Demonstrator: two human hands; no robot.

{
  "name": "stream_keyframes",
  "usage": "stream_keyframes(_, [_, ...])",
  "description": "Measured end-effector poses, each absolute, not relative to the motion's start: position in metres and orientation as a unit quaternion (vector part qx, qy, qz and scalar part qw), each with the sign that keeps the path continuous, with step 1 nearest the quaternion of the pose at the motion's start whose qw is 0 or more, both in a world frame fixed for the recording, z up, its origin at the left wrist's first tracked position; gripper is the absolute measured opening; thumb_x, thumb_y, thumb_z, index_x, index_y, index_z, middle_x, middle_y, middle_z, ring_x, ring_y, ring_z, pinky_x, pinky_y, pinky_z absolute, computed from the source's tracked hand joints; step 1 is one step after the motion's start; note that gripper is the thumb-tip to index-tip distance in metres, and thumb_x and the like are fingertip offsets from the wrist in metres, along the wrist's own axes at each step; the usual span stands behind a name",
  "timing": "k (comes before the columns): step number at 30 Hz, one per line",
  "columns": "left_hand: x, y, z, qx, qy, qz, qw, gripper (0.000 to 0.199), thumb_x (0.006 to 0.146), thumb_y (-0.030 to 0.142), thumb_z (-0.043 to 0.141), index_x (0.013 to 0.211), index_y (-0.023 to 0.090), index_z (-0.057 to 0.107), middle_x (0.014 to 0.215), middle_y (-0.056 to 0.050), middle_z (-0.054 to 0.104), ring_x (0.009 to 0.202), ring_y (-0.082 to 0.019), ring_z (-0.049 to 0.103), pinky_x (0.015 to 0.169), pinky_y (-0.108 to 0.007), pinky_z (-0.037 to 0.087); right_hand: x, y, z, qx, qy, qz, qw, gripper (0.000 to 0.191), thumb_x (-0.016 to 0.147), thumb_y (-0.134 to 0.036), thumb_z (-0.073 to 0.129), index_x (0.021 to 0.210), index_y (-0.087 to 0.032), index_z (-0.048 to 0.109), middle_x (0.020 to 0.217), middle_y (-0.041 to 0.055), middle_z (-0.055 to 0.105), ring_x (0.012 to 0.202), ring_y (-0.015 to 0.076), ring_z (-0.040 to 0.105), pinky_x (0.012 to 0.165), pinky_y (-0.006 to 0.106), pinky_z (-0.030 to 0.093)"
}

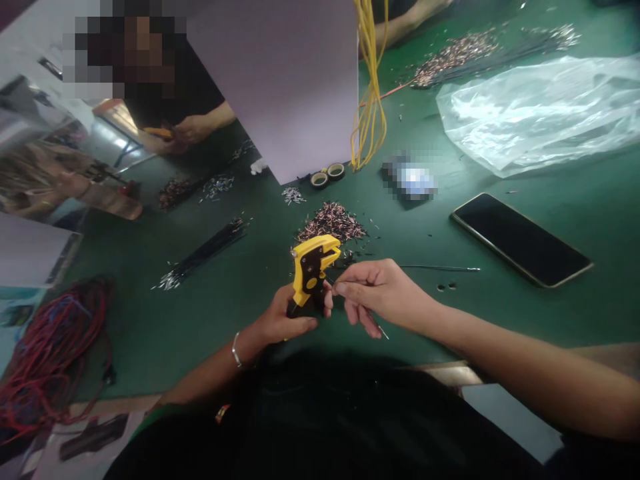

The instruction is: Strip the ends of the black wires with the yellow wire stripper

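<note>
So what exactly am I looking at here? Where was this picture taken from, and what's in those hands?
This picture comes from a camera worn on a person's head, looking down at their own two bare hands, so no robot is involved. The left hand grips a yellow wire stripper, and the right hand pinches a thin wire close beside it. On the green workbench lie a heap of short wire pieces, a bundle of black wires, a smartphone, a clear plastic bag and a tangle of red wires. Across the bench, a co-worker's hand is at a yellow-handled tool.
</note>
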State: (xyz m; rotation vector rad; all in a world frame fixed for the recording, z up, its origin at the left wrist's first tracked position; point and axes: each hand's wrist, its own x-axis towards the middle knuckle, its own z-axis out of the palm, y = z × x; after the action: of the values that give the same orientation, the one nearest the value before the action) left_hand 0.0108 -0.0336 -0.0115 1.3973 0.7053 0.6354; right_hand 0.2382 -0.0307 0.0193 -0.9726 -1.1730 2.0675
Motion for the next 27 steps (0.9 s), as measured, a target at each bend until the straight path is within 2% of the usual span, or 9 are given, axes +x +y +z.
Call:
stream_keyframes(5, [0.0109,-0.0339,-0.0119,0.548,0.308,0.295,0.719,0.051,0.075,0.024,0.075,0.122,0.013,0.057,0.103,-0.013,0.065,0.087,-0.023,0.062,0.082,-0.041,0.051,0.2393,-0.0293,0.0198,-0.37,-0.414,0.78,0.289,0.015,0.086,-0.02,0.058,0.072,-0.017,0.062,0.046,-0.0044,0.061,0.027,0.0072,0.05,0.025,0.016,0.035])
stream_keyframes(11, [0.0097,-0.0328,-0.0148,0.528,0.31,0.311,0.726,0.053,0.072,0.025,0.078,0.121,0.016,0.059,0.101,-0.011,0.065,0.085,-0.023,0.063,0.079,-0.039,0.051,0.2398,-0.0278,0.0232,-0.376,-0.397,0.786,0.289,0.018,0.086,-0.017,0.057,0.069,-0.018,0.061,0.043,-0.0045,0.061,0.025,0.0066,0.049,0.025,0.014,0.033])
stream_keyframes(20, [0.0095,-0.0322,-0.0127,0.601,0.311,0.282,0.68,0.052,0.075,0.022,0.077,0.124,0.017,0.06,0.103,-0.01,0.069,0.087,-0.022,0.065,0.082,-0.038,0.051,0.2389,-0.0288,0.0258,-0.364,-0.382,0.802,0.281,0.023,0.086,-0.013,0.055,0.064,-0.017,0.06,0.042,-0.0041,0.06,0.024,0.0071,0.048,0.024,0.015,0.033])
stream_keyframes(27, [0.0122,-0.031,-0.0087,0.65,0.334,0.271,0.627,0.037,0.074,0.021,0.075,0.11,0.015,0.067,0.091,-0.009,0.071,0.083,-0.022,0.067,0.079,-0.035,0.054,0.2361,-0.0296,0.0234,-0.363,-0.378,0.81,0.262,0.021,0.085,-0.013,0.054,0.065,-0.017,0.059,0.042,-0.0041,0.06,0.023,0.0072,0.047,0.024,0.015,0.035])
